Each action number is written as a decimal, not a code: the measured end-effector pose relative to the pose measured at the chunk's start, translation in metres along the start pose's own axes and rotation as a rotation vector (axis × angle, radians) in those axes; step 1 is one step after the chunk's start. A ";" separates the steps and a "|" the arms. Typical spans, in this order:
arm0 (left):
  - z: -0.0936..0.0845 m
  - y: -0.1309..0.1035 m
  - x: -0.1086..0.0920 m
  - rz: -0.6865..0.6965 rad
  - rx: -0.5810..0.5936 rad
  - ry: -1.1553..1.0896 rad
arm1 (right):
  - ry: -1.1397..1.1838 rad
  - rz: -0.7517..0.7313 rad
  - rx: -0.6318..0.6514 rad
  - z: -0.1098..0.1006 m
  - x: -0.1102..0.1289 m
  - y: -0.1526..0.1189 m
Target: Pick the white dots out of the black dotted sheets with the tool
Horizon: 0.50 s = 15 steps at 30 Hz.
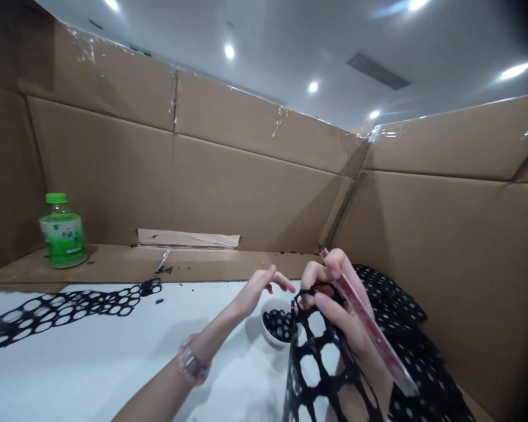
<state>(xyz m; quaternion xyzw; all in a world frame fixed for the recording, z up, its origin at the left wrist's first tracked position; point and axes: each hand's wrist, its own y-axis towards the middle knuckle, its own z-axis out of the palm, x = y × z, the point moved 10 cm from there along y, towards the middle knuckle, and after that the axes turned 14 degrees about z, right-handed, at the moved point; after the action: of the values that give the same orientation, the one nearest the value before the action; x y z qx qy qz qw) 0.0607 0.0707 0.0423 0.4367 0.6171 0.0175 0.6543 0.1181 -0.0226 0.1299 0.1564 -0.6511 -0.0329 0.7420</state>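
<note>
While the right hand [354, 334] pinches black mesh [320, 347], the left hand [253, 293] hangs free

Clamped near the mesh's top edge, the right hand also holds a red-tinted strip [374, 329]. Left thumb and fingers are apart, tips just beside the mesh; contact cannot be told. Partly behind the mesh, a white bowl [276, 344] of black discs [278, 325] stands on the worktop [92, 375]; a dotted black pile [422, 346] lies to the right. Work at that edge seems in hand; the next move likely calls for steady support and a precise left pinch.
</note>
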 end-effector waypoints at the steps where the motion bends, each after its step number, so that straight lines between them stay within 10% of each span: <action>1: -0.002 -0.002 -0.015 0.015 0.027 -0.031 | 0.003 -0.002 0.004 0.002 0.002 0.001; 7: 0.000 -0.023 -0.075 0.020 0.082 -0.209 | -0.071 -0.048 0.005 0.004 0.004 0.005; 15: -0.023 -0.032 -0.109 0.158 0.012 0.275 | -0.236 0.000 0.006 0.018 -0.002 0.006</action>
<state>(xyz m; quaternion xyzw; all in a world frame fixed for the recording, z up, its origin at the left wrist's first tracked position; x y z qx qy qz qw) -0.0009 0.0019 0.1130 0.4814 0.6646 0.1251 0.5577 0.0988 -0.0196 0.1321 0.1537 -0.7340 -0.0488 0.6598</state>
